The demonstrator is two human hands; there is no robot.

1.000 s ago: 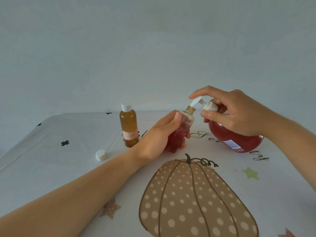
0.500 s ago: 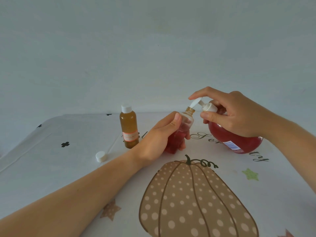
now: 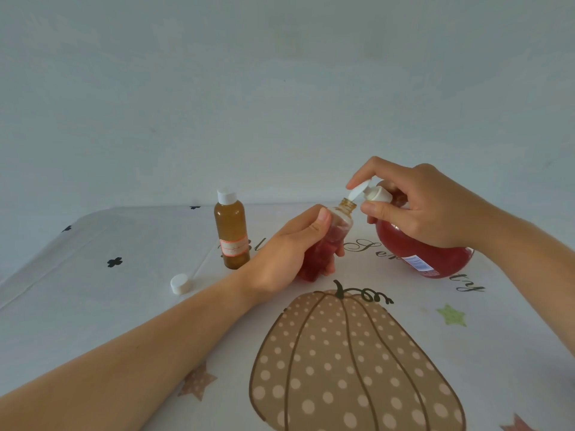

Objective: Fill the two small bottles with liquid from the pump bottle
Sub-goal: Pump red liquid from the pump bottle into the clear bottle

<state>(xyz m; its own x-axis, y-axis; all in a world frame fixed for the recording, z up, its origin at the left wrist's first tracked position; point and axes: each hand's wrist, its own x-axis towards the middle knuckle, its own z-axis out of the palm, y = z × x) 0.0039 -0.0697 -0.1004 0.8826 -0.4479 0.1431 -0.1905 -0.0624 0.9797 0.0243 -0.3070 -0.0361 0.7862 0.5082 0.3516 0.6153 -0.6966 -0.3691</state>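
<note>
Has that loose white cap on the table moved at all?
No. The loose white cap sits where it was, left of and in front of the amber bottle.

A white tablecloth (image 3: 124, 306) — big dotted pumpkin print (image 3: 351, 368), stars (image 3: 451, 315), black clovers (image 3: 114, 262) — meets a pale wall (image 3: 280, 88).

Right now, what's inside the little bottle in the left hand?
Red liquid shows in the small bottle, with its open neck under the pump spout. The left hand wraps round it, hiding the exact level.
</note>
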